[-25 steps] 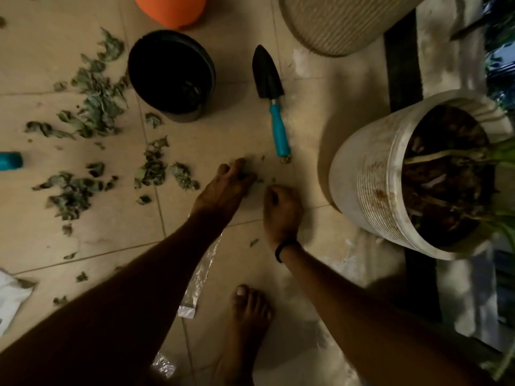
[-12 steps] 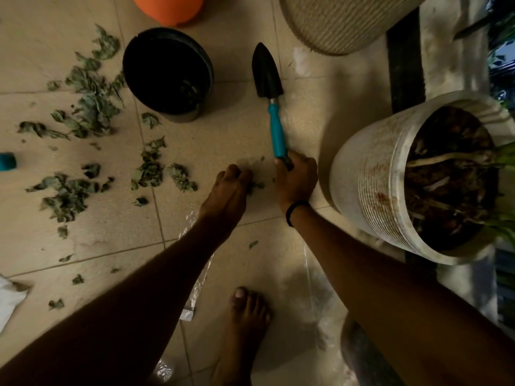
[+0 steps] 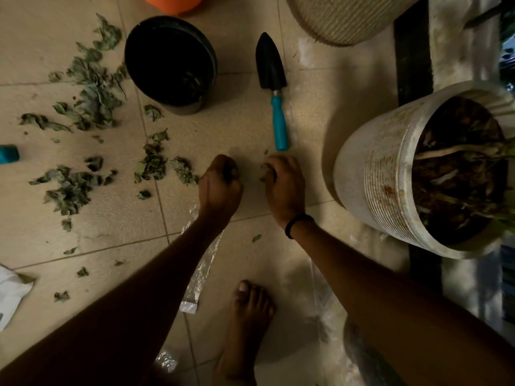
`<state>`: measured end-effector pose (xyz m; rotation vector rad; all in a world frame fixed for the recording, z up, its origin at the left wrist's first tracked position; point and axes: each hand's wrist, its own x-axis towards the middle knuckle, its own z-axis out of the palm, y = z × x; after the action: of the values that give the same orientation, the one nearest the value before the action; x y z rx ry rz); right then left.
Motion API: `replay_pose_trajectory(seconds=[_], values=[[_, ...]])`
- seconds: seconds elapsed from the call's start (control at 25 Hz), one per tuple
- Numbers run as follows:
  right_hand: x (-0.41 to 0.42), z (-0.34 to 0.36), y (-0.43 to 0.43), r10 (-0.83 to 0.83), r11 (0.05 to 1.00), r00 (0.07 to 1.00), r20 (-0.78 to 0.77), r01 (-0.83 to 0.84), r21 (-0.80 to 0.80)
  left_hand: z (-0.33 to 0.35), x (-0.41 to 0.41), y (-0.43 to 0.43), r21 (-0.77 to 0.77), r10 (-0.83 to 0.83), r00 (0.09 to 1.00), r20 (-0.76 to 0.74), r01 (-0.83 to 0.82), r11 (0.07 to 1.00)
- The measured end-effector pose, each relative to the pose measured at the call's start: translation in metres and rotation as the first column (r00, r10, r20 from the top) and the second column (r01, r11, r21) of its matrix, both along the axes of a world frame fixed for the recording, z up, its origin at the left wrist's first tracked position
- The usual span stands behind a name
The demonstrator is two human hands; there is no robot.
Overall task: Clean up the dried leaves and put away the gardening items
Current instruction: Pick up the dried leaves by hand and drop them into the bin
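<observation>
Dried leaves (image 3: 92,90) lie scattered over the tiled floor at the left, with more leaf clumps (image 3: 153,164) near the middle. My left hand (image 3: 220,188) is curled into a fist just right of those clumps, with leaf bits showing between its fingers. My right hand (image 3: 284,188) is beside it, fingers curled down on a few leaf crumbs at its fingertips. A black trowel with a teal handle (image 3: 279,123) lies on the floor just beyond my right hand, not touched. An empty black pot (image 3: 170,65) stands behind the leaves.
A large white pot (image 3: 376,174) with soil and a plant stands at the right. A woven basket (image 3: 342,20) and an orange pot (image 3: 172,4) are at the back. A teal object (image 3: 8,154) lies at the left edge. Clear plastic (image 3: 200,266) and my bare foot (image 3: 248,327) are below my arms.
My right hand reached up to the end of the trowel handle, then came back down to the floor. My left hand curled from a loose grasp into a fist.
</observation>
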<state>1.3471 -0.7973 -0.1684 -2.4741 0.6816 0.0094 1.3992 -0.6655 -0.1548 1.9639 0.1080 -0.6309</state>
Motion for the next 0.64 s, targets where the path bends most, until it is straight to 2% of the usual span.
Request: replay_pose_trajectory(seconds=[0.08, 0.16, 0.28, 0.36, 0.52, 0.64], values=[[0.005, 0.0, 0.0, 0.157, 0.982, 0.985, -0.076, -0.164, -0.096, 0.002, -0.006, 0.007, -0.093, 0.12, 0.991, -0.063, -0.125, 0.988], [0.006, 0.002, 0.001, 0.243, 0.949, 0.958, -0.155, -0.268, -0.165, 0.004, -0.014, 0.013, -0.141, 0.194, 0.97, -0.15, -0.215, 0.966], [-0.002, 0.009, 0.006, 0.328, 0.904, 0.915, -0.236, -0.377, -0.204, 0.006, -0.023, 0.017, -0.102, 0.25, 0.946, -0.208, -0.275, 0.956], [-0.012, 0.008, 0.008, 0.344, 0.889, 0.902, -0.26, -0.403, -0.219, 0.011, -0.027, 0.017, -0.056, 0.271, 0.939, -0.21, -0.289, 0.956], [-0.035, 0.008, 0.002, 0.358, 0.917, 0.902, -0.241, -0.388, -0.091, 0.018, -0.03, 0.012, -0.058, 0.328, 0.918, -0.224, -0.349, 0.935], [-0.032, 0.007, 0.006, 0.291, 0.939, 0.939, -0.184, -0.317, -0.134, 0.018, -0.027, 0.011, 0.02, 0.335, 0.926, -0.176, -0.337, 0.941]])
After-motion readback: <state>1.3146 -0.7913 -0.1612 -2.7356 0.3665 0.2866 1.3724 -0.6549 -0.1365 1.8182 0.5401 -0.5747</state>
